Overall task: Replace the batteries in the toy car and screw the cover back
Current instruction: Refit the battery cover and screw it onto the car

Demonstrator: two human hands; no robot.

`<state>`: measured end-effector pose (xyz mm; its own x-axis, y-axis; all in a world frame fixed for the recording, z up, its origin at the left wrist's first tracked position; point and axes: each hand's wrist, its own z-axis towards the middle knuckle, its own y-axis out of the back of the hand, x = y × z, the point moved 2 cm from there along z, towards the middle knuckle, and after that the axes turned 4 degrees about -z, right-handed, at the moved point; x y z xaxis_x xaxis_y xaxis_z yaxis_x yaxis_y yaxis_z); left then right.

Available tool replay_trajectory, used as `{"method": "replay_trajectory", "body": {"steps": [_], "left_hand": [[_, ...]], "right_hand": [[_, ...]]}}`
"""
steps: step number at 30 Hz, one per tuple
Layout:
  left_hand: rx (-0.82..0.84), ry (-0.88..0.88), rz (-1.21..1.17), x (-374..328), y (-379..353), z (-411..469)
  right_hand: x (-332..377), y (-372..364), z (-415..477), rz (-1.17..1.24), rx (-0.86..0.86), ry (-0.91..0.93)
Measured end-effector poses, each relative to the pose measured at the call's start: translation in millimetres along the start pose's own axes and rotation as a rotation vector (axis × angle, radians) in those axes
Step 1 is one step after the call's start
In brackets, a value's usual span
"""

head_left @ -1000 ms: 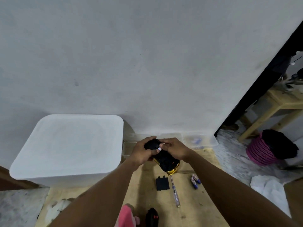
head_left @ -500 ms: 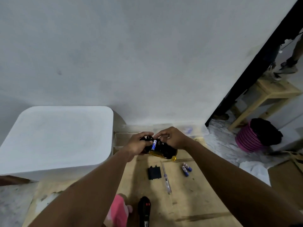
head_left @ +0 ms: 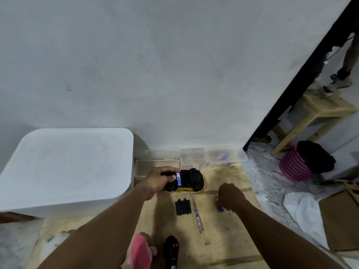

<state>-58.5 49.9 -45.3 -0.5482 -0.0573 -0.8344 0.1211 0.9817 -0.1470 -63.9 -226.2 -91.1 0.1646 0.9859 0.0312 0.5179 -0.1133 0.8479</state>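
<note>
The toy car (head_left: pixel 189 180), yellow with a black underside, lies belly-up on the wooden board (head_left: pixel 219 237). One blue-and-white battery (head_left: pixel 178 179) sits in its open compartment. My left hand (head_left: pixel 160 180) grips the car's left end. My right hand (head_left: pixel 230 196) is down on the board to the right, fingers curled over the loose blue batteries (head_left: pixel 220 209); whether it holds one is hidden. The black battery cover (head_left: pixel 183 207) lies flat below the car, and the clear-handled screwdriver (head_left: pixel 197 214) lies beside it.
A large white bin (head_left: pixel 64 167) stands to the left. Clear plastic boxes (head_left: pixel 193 158) line the wall behind the car. A black remote (head_left: pixel 171 249) and a pink object (head_left: pixel 140 251) lie at the near edge. A pink basket (head_left: pixel 295 166) stands at right.
My right hand left the car and dropped to the loose batteries on the board. The car now rests on the board in my left hand, with one battery seated.
</note>
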Motion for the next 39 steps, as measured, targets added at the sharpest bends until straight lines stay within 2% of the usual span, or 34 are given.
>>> {"method": "replay_trajectory", "body": {"steps": [5, 9, 11, 13, 16, 19, 24, 31, 36, 39], "left_hand": [[0.014, -0.043, -0.003, -6, 1, 0], [0.012, -0.037, -0.014, -4, 1, 0], [0.021, -0.038, -0.011, -5, 1, -2], [0.027, -0.033, -0.002, -6, 3, -2], [0.025, -0.012, -0.037, -6, 7, -2], [-0.005, -0.016, -0.048, -7, 9, -1], [-0.07, -0.03, -0.059, -8, 12, 1], [-0.099, -0.039, -0.075, -9, 16, -3], [-0.133, -0.03, -0.119, -8, 20, -7], [-0.098, -0.021, -0.137, -9, 20, -11]], "right_hand": [[-1, -19, 3, -0.081, -0.086, 0.078], [-8, -32, 8, -0.009, -0.107, 0.128], [-7, -34, 9, 0.157, -0.108, 0.158], [-1, -25, 5, 0.433, -0.14, 0.202], [18, 14, -5, 0.829, -0.339, 0.237], [48, 57, -15, 1.126, -0.389, 0.329], [95, 79, -30, 0.976, -0.409, 0.584], [117, 62, -36, 0.562, -0.408, 0.719], [115, 57, -43, 0.423, -0.46, 0.837], [111, 56, -41, 0.466, -0.409, 0.832]]}}
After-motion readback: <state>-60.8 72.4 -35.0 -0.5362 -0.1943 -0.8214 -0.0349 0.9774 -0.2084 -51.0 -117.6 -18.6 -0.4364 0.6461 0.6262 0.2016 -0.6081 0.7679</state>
